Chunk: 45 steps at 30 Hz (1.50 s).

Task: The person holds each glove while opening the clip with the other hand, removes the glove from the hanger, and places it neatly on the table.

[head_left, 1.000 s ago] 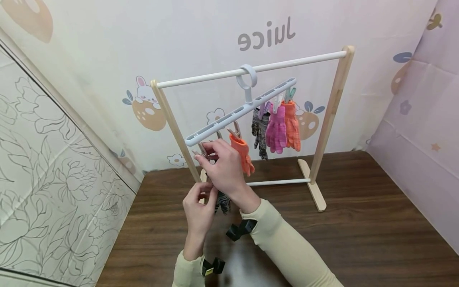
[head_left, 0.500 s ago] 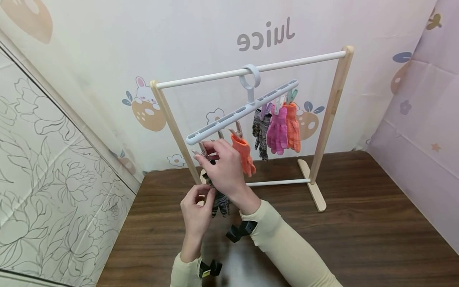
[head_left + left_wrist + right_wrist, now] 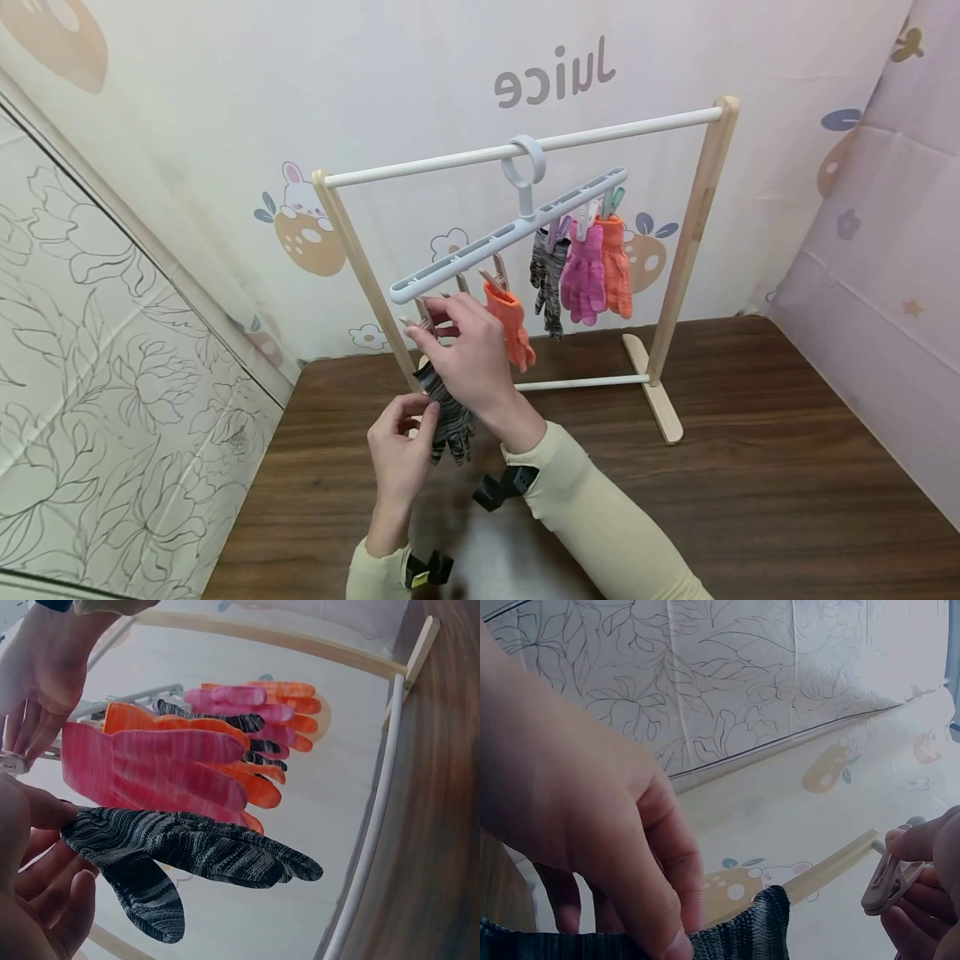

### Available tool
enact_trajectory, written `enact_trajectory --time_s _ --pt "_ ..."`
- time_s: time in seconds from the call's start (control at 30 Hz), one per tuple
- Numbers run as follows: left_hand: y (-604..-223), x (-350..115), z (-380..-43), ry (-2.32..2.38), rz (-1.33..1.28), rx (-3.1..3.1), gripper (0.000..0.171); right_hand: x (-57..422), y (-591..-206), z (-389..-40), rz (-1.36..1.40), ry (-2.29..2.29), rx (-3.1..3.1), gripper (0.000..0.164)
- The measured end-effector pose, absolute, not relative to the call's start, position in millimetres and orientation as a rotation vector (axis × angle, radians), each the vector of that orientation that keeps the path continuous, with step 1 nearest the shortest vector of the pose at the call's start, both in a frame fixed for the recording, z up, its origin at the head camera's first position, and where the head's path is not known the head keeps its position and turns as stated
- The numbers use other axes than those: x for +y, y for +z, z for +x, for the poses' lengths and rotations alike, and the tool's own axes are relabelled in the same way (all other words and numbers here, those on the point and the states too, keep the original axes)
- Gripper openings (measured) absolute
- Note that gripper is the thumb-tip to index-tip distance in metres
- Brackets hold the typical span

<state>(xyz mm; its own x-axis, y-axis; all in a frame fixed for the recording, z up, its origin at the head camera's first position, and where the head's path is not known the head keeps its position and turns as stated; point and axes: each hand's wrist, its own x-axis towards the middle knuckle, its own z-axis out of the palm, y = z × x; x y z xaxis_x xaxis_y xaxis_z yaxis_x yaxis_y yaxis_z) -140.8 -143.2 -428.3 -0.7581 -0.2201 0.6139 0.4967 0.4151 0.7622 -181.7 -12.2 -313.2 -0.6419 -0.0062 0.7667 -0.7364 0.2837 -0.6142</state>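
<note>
A: Fingers of the left hand (image 3: pixel 400 457) pinch a dark striped glove (image 3: pixel 452 423) by its side, near the cuff
B: Right hand (image 3: pixel 472 350)?
A: Grasping a beige clothespin (image 3: pixel 889 886) under the left end of the grey hanger (image 3: pixel 525 223)
B: Striped glove in the pin?
A: No, apart. Cuff edge near the pin and lower; glove is in midair above the tabletop (image 3: pixel 600 508), digits pointing down
B: Room around it?
A: Tight on the left: hanger end sits just beside the left post (image 3: pixel 366 279) in head view, depth unclear. Left wrist view has a pink glove (image 3: pixel 150 769) just beyond the striped one; right hand hides it from the head camera. Wider gap mid-hanger, between the near orange glove (image 3: pixel 510 323) and the far trio. Lower bar (image 3: pixel 581 384) runs underneath
B: Which clips hold what?
A: Far end: purple clip (image 3: pixel 557 234) has a second striped glove (image 3: pixel 550 277), white clip (image 3: pixel 587 219) a second pink glove (image 3: pixel 583 285), teal clip (image 3: pixel 611 202) a second orange glove (image 3: pixel 617 271)
B: Hanger support?
A: Hook (image 3: pixel 537 162) looped round the white top rail (image 3: pixel 435 162); hanger bar runs at an angle to it
</note>
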Motion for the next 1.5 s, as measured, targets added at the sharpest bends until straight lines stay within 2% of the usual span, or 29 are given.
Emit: enact_trajectory --time_s 0.23,0.47,0.67,1.13,1.5 --pt "-430 -148 -139 -1.419 -0.232 -2.024 0.006 -12 -314 -182 0.656 1.425 -1.914 0.032" --pt "-413 -143 -129 -1.439 -0.22 -2.065 0.006 -10 -315 -182 0.671 1.423 -1.924 0.031" --pt "-433 -154 -136 -1.47 -0.25 -2.078 0.006 -9 -315 -182 0.68 1.432 -1.927 0.032" --pt "-438 -165 -130 -1.555 -0.204 -2.153 0.007 -8 -313 -182 0.695 1.439 -1.914 0.032" --pt "-413 -157 -112 -1.616 -0.153 -2.196 0.005 -7 -313 -181 0.704 1.427 -1.901 0.033"
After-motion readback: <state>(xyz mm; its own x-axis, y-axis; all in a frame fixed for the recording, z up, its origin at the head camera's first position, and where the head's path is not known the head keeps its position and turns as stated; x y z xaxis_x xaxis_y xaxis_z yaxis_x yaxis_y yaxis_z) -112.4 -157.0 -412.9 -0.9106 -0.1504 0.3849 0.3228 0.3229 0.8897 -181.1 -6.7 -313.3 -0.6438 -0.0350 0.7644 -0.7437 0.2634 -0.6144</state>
